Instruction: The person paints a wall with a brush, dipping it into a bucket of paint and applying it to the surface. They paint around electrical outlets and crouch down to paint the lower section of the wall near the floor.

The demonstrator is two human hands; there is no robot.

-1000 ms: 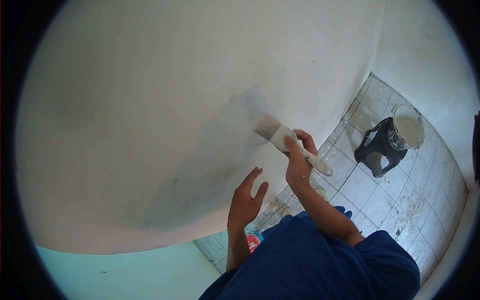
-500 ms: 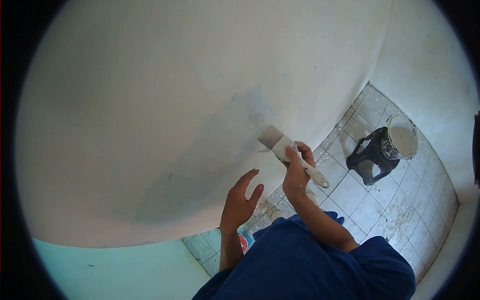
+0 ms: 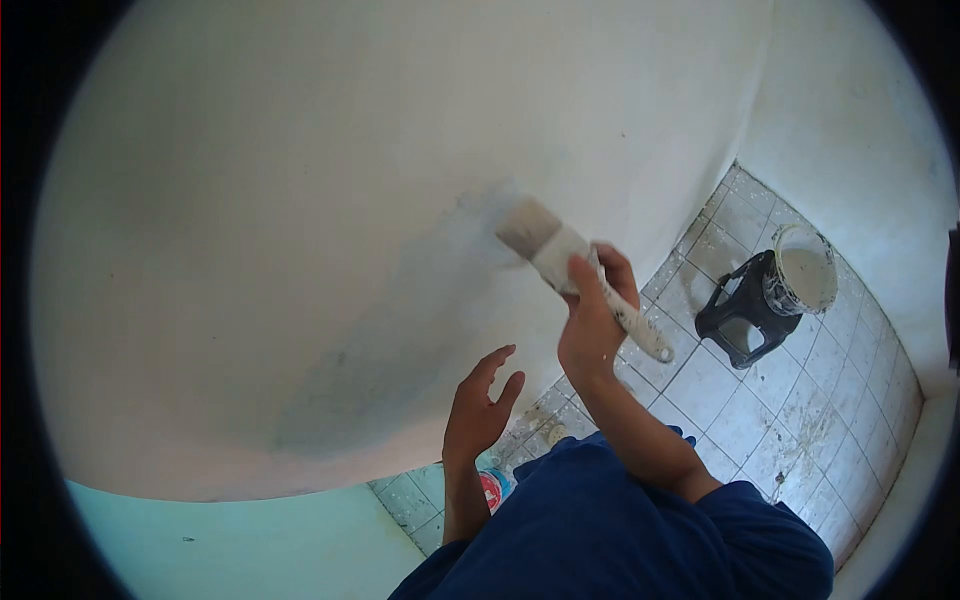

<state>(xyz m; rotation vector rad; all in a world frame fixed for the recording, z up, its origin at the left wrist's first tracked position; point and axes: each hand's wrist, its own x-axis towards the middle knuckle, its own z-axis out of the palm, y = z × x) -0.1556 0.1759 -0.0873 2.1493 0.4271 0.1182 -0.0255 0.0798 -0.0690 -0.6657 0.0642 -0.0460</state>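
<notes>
My right hand [image 3: 600, 310] is closed around a wide paintbrush [image 3: 560, 262], its handle splattered with white paint. The bristles point up and left, right at the upper end of a grey-blue patch [image 3: 400, 320] on the pale wall [image 3: 300, 150]. Thumb and fingers grip the brush near its base, and the handle's end sticks out below the palm. Lower and to the left, my left hand [image 3: 478, 405] holds nothing, its fingers and thumb apart, in front of the wall's lower part.
A paint-smeared bucket [image 3: 805, 270] of whitish paint stands on a black plastic stool [image 3: 745, 315] at the right. Paint-spotted tiles [image 3: 720, 400] cover the floor. Part of a red and white container [image 3: 492, 488] shows beside my shirt. Another wall [image 3: 860, 130] meets this one at right.
My right hand has moved the paintbrush up and slightly left along the wall, across the patch's upper end. My left hand has stayed nearly in place.
</notes>
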